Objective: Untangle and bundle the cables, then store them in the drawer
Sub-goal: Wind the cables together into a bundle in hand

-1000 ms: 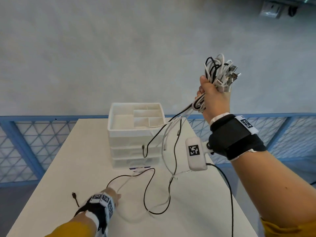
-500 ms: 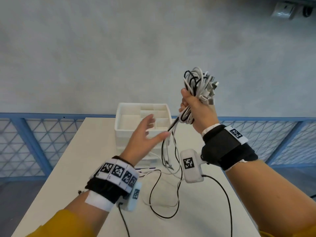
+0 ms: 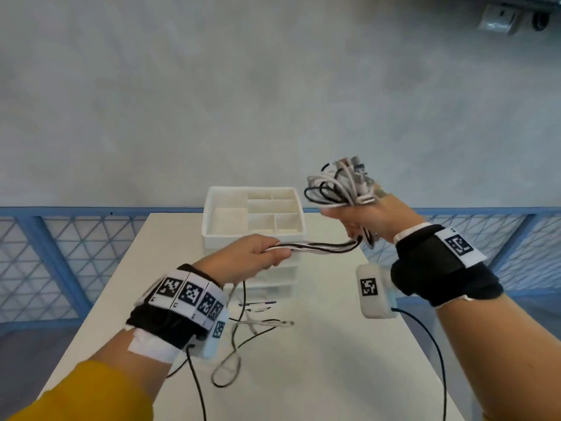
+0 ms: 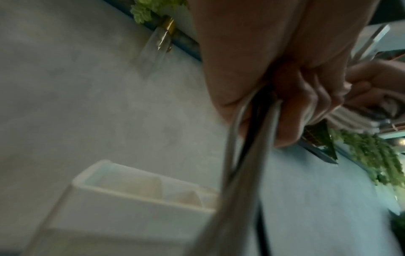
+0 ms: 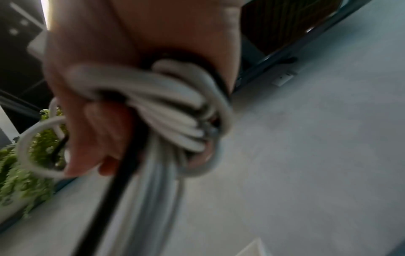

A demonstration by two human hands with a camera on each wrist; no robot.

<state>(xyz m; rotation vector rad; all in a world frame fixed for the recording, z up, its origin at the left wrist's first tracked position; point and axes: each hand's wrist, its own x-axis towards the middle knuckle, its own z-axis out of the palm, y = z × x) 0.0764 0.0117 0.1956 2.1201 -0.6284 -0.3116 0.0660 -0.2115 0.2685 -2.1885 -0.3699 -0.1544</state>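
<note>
My right hand (image 3: 368, 218) grips a looped bundle of white and black cables (image 3: 340, 185) raised to the right of the white drawer unit (image 3: 253, 235). The same bundle of cables (image 5: 166, 110) fills the right wrist view, held by curled fingers. From that fist several strands (image 3: 318, 247) run level to my left hand (image 3: 252, 256), which grips them in front of the unit. In the left wrist view the strands (image 4: 252, 138) pass through the curled fingers. The loose cable ends (image 3: 255, 326) hang below the left hand onto the white table (image 3: 334, 375).
The drawer unit has an open divided tray (image 3: 226, 218) on top, with shut drawers beneath. A blue lattice railing (image 3: 45, 262) runs behind the table on both sides. Thin black wrist-camera leads (image 3: 437, 350) trail from my wrists over the tabletop.
My left hand rose from the table, reached up and took hold of the hanging strands. My right hand lowered with the bundle and the strands are now stretched level between both hands.
</note>
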